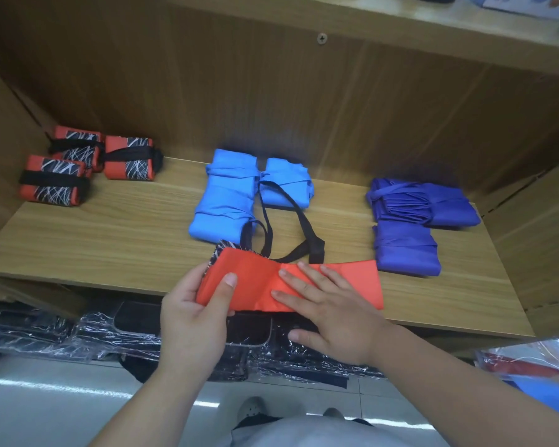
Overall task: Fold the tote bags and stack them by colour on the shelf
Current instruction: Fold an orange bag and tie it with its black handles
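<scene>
Red bag lies at lower centre of the frame, on the front edge of the shelf. It is folded to a strip with its long axis running left to right along that edge. The left end is turned up and over, showing a scribble-print lining at its upper left corner. Black handles run from the strip's top edge up-frame toward the shelf back, crossing the gap between the light-blue bags.

Left hand pinches the left end, thumb on top, fingers underneath. Right hand lies flat with fingers spread, pressing the strip's middle, thumb hanging below the shelf edge.

The strip's lower edge overhangs the shelf front slightly. Its right end sits just beside the nearer of the purple bags.

Three red bundles, each bound with a black strap, sit at upper left against the side wall. A broad stretch of bare wood lies between them and the light-blue bags.

Wrapped packs fill the level below. Print on the boxes at upper right is too blurred to read.
</scene>
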